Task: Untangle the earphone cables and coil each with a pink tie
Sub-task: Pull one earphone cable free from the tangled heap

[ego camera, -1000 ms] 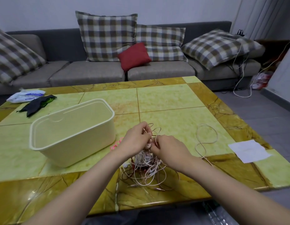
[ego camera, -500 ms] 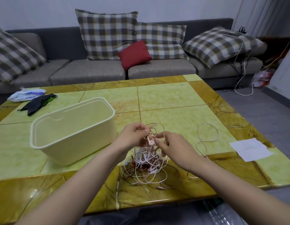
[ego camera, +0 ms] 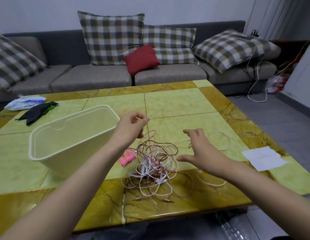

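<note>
Pinching a thin strand between thumb and forefinger, the left hand (ego camera: 131, 126) is raised above the desk (ego camera: 176, 101). The strand runs down into the tangle of earphone cables (ego camera: 154, 165), which lies near the desk's front edge, between the two hands. The right hand (ego camera: 201, 153) hovers just right of the tangle with its fingers spread wide and gripping nothing; whether a strand brushes its fingertips cannot be told. White, pale pink and brown cords are knotted together too thickly to count, and two jack plugs (ego camera: 138, 198) poke out at the front. A small heap of pink ties (ego camera: 127, 157) lies just left of the tangle, their number unclear. One loose cable loop (ego camera: 221, 141) lies beyond the right hand. One cream plastic bin (ego camera: 72, 135) stands tilted on the left of the desk, and one white sheet of paper (ego camera: 263, 158) rests at the right edge. At the far left corner are one plastic bag (ego camera: 24, 103) and one dark cloth (ego camera: 36, 112). Behind, a grey sofa (ego camera: 91, 77) carries four checked cushions (ego camera: 112, 37) and one red cushion (ego camera: 142, 58).
</note>
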The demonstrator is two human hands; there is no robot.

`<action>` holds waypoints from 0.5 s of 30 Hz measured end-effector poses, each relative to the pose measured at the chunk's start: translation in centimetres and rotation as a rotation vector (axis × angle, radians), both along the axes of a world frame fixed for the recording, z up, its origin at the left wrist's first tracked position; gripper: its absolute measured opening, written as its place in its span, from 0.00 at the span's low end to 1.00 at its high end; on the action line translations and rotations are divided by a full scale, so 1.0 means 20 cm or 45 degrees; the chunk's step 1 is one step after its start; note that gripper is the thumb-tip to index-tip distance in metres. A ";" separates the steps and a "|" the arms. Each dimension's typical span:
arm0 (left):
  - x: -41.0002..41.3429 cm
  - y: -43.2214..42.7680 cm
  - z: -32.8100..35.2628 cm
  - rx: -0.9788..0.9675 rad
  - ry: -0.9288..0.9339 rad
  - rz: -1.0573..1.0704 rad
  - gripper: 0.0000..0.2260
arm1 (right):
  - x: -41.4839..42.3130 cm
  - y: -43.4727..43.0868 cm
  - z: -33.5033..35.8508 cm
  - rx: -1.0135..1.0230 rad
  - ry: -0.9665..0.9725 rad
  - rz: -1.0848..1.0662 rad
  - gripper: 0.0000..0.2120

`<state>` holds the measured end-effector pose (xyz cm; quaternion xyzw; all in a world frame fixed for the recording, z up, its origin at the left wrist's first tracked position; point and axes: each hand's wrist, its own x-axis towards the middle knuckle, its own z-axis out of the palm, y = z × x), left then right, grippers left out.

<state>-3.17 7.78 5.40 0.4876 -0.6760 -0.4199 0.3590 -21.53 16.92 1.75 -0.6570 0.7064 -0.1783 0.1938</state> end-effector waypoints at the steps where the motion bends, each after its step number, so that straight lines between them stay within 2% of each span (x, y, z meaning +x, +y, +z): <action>1: 0.00 -0.01 0.00 -0.015 -0.008 0.014 0.05 | -0.02 0.00 0.00 0.020 0.009 -0.019 0.37; 6: -0.07 -0.06 -0.01 -0.079 -0.237 -0.009 0.06 | -0.14 0.01 0.04 0.018 -0.071 -0.173 0.15; 11: -0.21 -0.02 -0.03 -0.219 -0.607 -0.229 0.14 | -0.21 0.03 0.13 -0.028 -0.143 -0.111 0.06; 13: -0.27 0.03 -0.02 -0.258 -0.558 -0.359 0.17 | -0.20 0.04 0.15 -0.039 -0.184 -0.071 0.04; 15: -0.33 0.10 -0.02 -0.022 -0.288 -0.606 0.17 | -0.20 0.04 0.15 -0.072 -0.222 -0.051 0.04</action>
